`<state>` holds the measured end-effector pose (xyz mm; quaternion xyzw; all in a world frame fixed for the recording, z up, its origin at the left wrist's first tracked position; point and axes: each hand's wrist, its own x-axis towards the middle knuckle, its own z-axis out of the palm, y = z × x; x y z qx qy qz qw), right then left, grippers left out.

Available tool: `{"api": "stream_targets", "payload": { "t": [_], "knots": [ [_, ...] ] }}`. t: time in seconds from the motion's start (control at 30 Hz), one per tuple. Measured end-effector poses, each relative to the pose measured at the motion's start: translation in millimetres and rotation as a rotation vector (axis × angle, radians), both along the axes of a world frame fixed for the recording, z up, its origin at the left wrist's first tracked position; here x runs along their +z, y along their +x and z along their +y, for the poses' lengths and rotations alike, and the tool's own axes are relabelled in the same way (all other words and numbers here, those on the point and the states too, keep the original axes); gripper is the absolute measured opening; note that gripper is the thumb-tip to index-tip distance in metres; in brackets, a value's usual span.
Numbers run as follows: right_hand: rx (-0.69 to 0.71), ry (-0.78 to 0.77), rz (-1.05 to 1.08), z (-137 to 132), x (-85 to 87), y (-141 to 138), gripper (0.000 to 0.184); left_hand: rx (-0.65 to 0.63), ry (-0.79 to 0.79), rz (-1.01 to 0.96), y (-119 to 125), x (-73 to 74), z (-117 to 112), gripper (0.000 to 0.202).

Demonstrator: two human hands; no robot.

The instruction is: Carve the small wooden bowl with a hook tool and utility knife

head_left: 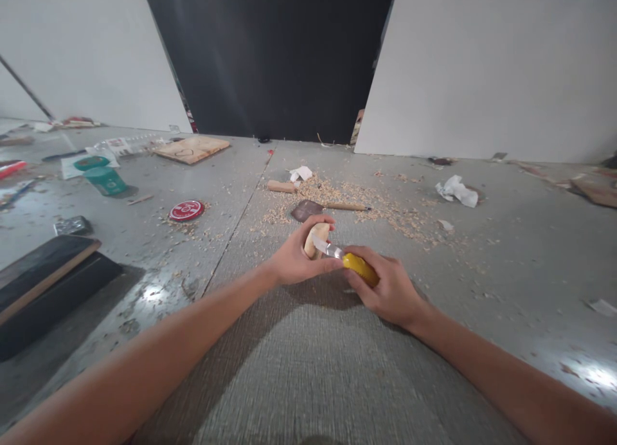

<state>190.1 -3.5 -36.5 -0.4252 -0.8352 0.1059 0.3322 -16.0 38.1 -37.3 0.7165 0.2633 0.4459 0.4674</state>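
My left hand (292, 257) is closed around a small pale piece of carved wood (313, 240), fingers behind it and thumb stretched toward the blade. In my right hand (393, 287) is a yellow-handled utility knife (359, 268), its blade pointing left and lying against the wood's near face. Both hands are close together above the grey floor. Just beyond them lie a dark flat stone-like piece (307, 209) and a thin wooden-handled tool (346, 207), amid scattered wood shavings (332, 191).
A short wood block (282, 186) and crumpled tissue (301, 173) lie ahead. Leftward are a red round lid (186, 210), a teal cup (103, 178), a wooden board (193, 148) and a dark box-like object (58, 297). Another tissue (457, 191) lies right. Panels stand behind.
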Motion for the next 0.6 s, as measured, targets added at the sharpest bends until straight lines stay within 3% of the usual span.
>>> {"api": "stream_targets", "payload": {
  "t": [0.6],
  "knots": [
    [0.001,-0.011,0.010,-0.2,0.1,0.1,0.025,0.007,0.005,0.014,0.3,6.9,-3.1,0.058]
  ]
}}
